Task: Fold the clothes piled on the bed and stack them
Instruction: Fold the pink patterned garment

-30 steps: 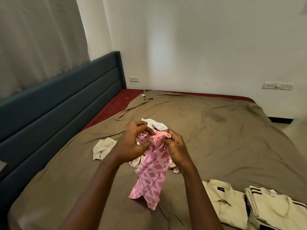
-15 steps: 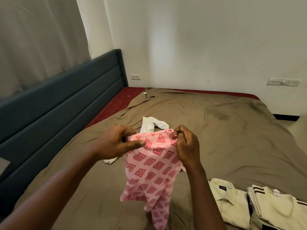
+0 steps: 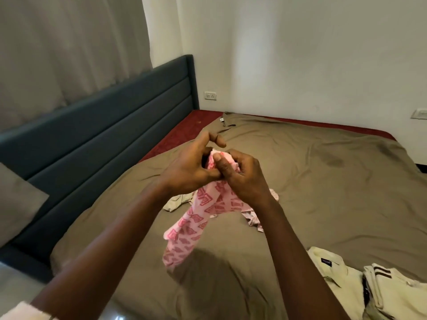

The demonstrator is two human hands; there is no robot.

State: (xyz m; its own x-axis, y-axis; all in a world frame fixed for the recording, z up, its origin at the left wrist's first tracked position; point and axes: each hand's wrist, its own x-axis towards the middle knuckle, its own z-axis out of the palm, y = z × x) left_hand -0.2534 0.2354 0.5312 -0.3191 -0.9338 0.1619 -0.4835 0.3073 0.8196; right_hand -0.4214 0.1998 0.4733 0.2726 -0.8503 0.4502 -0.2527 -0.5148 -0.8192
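Bed (image 3: 312, 185): wide, covered by a rumpled olive-brown sheet, filled most of the view. A strip of dark red mattress (image 3: 182, 132) showed along the far-left edge where the sheet stopped short.

Headboard (image 3: 104, 139): dark blue-grey, padded, with horizontal channels, along the bed's left side. A grey curtain (image 3: 69, 49) hung above it. A grey pillow (image 3: 18, 199) leaned at its near end.

Folded clothes, lower right corner of the bed: a cream collared shirt with a dark neck label (image 3: 328, 271), folded flat; just beside it on the right, a cream garment with dark stripes (image 3: 392, 289), also folded. Whether the two touched could not be told.

Pink cloth with a darker pink diamond print (image 3: 196, 225): held up over the middle of the bed, the top bunched between both hands, the rest hanging down and to the left, its lower end blurred.

Loose items on the sheet behind the cloth: a crumpled beige garment (image 3: 176, 202) on the left and a pale pinkish garment (image 3: 253, 219) on the right, partly hidden by the right forearm.

Left hand (image 3: 191, 167): gripped the bunched top from the left, thumb low, upper fingers curled and lifted off the fabric.

Right hand (image 3: 242, 179): closed round the same bunch, thumb pressed flat on the fabric's top. The two hands touched at the thumbs.

White wall socket (image 3: 210, 95) beyond the headboard.
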